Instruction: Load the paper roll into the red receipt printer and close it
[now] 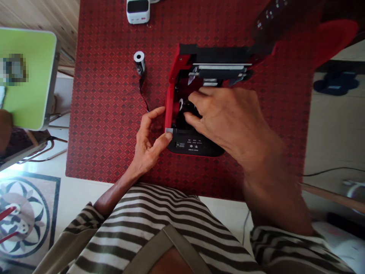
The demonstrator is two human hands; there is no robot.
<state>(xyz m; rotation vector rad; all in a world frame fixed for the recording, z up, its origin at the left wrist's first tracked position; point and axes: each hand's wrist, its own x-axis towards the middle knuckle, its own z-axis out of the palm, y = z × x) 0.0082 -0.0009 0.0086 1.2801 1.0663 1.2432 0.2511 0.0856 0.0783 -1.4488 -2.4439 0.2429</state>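
A red and black desktop printer stands on the table with its lid raised and its inside exposed. My left hand steadies its front left corner, thumb on the top edge and fingers along the red side. Reaching into the bay, my right hand has its thumb and fingers curled on a dark roll with a pale ring at its end; the hand hides most of it. Left of the printer, a small black ribbon roll with a white end stands on the table, a dark strip trailing toward my left hand.
A red patterned cloth covers the table. At the far edge sits a small white device with a dark screen. A green-topped table is on the left, with part of another person's arm by it. Dark blurred items stand at upper right.
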